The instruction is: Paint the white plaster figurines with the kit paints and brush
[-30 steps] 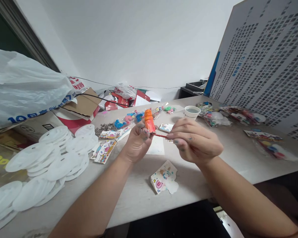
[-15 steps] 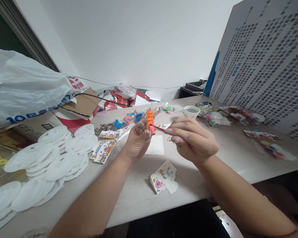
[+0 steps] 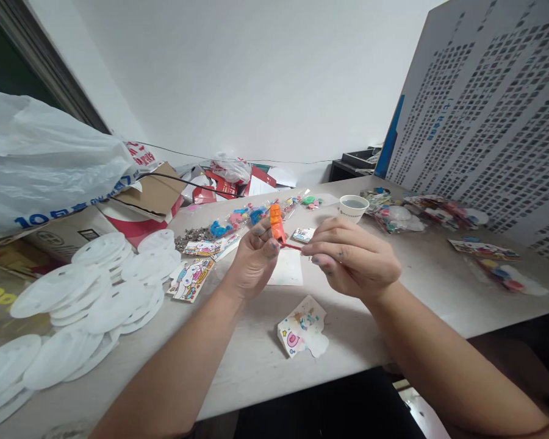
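Left hand point(image 3: 255, 263): fingers clamped on orange-red figure point(image 3: 276, 221), held roughly upright above the worktop point(image 3: 432, 292), between its front and far edges. Right hand point(image 3: 360, 261): fingers pinched on thin red stick point(image 3: 293, 247), tip at figure's lower end; contact cannot be told. Stained card point(image 3: 297, 323) lies near the front edge, paper cup point(image 3: 353, 209) near the far edge, white discs point(image 3: 114, 308) toward the left.

Discs point(image 3: 114, 305) left on the table point(image 3: 247, 360), cup point(image 3: 354, 208) behind right hand point(image 3: 357, 259), packets point(image 3: 399, 218) farther right
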Action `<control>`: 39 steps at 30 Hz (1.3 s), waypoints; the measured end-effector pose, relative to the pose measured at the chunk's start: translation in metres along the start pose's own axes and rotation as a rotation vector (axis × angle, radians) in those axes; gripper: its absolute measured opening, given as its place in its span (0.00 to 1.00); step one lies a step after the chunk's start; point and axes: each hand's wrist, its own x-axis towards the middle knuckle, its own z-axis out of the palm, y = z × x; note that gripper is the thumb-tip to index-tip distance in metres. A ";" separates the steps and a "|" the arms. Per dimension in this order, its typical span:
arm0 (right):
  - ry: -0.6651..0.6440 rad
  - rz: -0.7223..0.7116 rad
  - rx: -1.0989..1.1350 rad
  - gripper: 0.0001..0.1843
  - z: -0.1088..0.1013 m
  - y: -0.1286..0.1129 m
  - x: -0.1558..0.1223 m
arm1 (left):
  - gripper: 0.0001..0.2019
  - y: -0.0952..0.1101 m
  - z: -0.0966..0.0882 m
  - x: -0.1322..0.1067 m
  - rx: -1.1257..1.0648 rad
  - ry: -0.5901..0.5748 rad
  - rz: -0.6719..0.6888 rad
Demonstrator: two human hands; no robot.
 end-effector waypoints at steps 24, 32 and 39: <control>0.027 -0.011 -0.047 0.07 -0.001 -0.004 0.001 | 0.17 -0.001 0.000 0.001 0.039 0.022 0.033; 0.082 0.020 -0.062 0.06 0.000 0.000 -0.001 | 0.18 -0.001 0.000 0.001 0.001 0.023 -0.004; 0.350 0.152 -0.124 0.08 -0.001 0.007 -0.003 | 0.19 -0.001 0.002 0.000 0.015 0.072 -0.061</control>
